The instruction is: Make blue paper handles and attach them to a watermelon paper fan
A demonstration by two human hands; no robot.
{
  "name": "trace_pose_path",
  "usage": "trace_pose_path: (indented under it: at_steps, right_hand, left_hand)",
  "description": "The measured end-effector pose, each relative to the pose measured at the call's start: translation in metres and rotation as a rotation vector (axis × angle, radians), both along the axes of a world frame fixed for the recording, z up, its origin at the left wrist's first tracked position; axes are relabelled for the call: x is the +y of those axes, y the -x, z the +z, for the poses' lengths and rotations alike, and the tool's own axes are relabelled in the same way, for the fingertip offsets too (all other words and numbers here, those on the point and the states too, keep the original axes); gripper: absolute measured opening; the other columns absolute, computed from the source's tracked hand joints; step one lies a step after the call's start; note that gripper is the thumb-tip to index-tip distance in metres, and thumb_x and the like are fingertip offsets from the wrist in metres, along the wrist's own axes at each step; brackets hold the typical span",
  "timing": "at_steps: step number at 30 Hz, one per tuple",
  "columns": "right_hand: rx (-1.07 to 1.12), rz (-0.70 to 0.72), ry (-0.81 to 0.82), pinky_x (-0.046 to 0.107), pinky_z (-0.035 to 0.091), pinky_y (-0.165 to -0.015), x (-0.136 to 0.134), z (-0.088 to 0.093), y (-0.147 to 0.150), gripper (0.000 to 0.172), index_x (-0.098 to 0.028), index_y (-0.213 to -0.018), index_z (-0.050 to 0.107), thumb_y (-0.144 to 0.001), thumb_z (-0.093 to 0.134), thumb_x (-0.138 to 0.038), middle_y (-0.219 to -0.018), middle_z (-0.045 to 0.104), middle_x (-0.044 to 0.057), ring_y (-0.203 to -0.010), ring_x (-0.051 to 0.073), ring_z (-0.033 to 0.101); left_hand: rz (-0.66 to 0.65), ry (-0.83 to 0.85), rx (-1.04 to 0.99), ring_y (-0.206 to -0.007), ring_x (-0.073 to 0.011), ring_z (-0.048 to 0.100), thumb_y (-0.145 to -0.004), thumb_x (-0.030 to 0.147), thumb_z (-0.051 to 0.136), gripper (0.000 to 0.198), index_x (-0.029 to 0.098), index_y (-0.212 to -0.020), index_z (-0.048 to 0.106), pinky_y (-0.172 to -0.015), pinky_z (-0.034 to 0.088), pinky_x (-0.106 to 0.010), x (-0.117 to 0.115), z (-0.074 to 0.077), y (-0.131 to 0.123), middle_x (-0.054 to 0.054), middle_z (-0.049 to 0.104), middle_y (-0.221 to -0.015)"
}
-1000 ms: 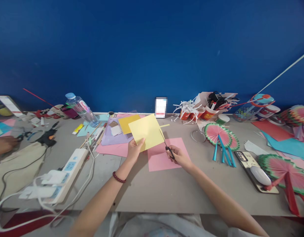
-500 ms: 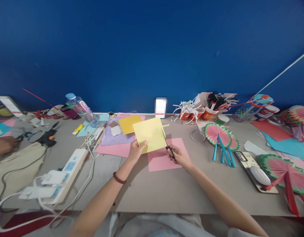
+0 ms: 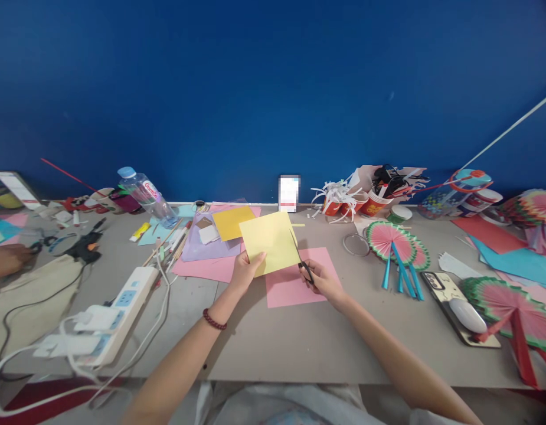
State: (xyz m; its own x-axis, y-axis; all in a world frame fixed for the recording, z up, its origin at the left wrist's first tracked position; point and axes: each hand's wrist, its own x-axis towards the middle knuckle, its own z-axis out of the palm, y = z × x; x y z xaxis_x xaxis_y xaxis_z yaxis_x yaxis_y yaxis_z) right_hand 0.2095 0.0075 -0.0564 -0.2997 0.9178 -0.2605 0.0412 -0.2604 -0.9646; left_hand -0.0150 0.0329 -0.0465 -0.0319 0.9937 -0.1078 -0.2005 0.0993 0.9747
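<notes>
A light yellow sheet of paper (image 3: pixel 271 241) is pinched at its lower left corner by my left hand (image 3: pixel 247 271), thumb on top. My right hand (image 3: pixel 320 277) grips a pair of black scissors (image 3: pixel 306 271) by the handles. Their blades lie along the sheet's right edge, pointing up and away from me. A narrow yellow strip (image 3: pixel 298 225) shows just beyond that edge; I cannot tell whether it is still attached. Under both hands a pink sheet (image 3: pixel 294 292) lies flat on the grey table (image 3: pixel 273 348).
To the left are a white power strip (image 3: pixel 126 313) with cords, a tilted water bottle (image 3: pixel 149 198) and another person's hand (image 3: pixel 9 260). Purple paper (image 3: pixel 206 245) lies behind my left hand. Pink paper fans (image 3: pixel 392 239), a phone (image 3: pixel 458 307) and paper cups (image 3: pixel 373 203) are on the right.
The yellow sheet and the scissors have barely shifted. The small yellow strip by the right edge sits marginally further right.
</notes>
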Motion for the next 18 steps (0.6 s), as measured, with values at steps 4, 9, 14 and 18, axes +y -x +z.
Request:
trace_pose_path:
  at_steps: [4,9,14,18]
  right_hand:
    - [0.000,0.004,-0.008,0.016,0.018,-0.037,0.0006,-0.0016,0.0005,0.037,-0.021,-0.081,0.044,-0.078,0.055,-0.056,-0.064,0.047,-0.006,-0.041,0.003,0.030]
    - [-0.017,0.005,-0.020,0.017,0.018,-0.036,0.0009,-0.0031,0.0000,0.038,-0.021,-0.080,0.044,-0.078,0.054,-0.058,-0.064,0.047,-0.006,-0.041,0.003,0.031]
    - [-0.025,-0.002,-0.020,0.017,0.018,-0.037,-0.0002,0.0004,0.0009,0.037,-0.021,-0.079,0.043,-0.079,0.054,-0.056,-0.062,0.045,-0.007,-0.041,0.003,0.031]
    - [-0.019,-0.008,-0.033,0.017,0.018,-0.037,-0.0004,0.0013,0.0014,0.036,-0.021,-0.079,0.043,-0.079,0.055,-0.055,-0.063,0.046,-0.007,-0.041,0.003,0.031]
  left_hand:
    - [-0.001,0.007,-0.014,-0.085,-0.0262,0.068,-0.062,0.043,0.076,0.041,0.014,-0.091,0.071,-0.072,0.054,-0.034,-0.0007,0.0025,-0.0010,-0.011,0.072,-0.097]
    - [-0.001,0.015,-0.022,-0.086,-0.0267,0.068,-0.062,0.043,0.077,0.042,0.014,-0.092,0.071,-0.073,0.054,-0.035,-0.0011,0.0033,-0.0010,-0.012,0.072,-0.098]
    - [-0.009,0.010,-0.024,-0.086,-0.0268,0.068,-0.063,0.042,0.076,0.042,0.013,-0.093,0.071,-0.073,0.054,-0.035,-0.0005,0.0009,-0.0001,-0.012,0.072,-0.098]
    - [-0.007,0.006,-0.019,-0.087,-0.0265,0.068,-0.063,0.042,0.076,0.042,0.013,-0.094,0.070,-0.073,0.054,-0.034,-0.0002,0.0005,0.0000,-0.012,0.072,-0.099]
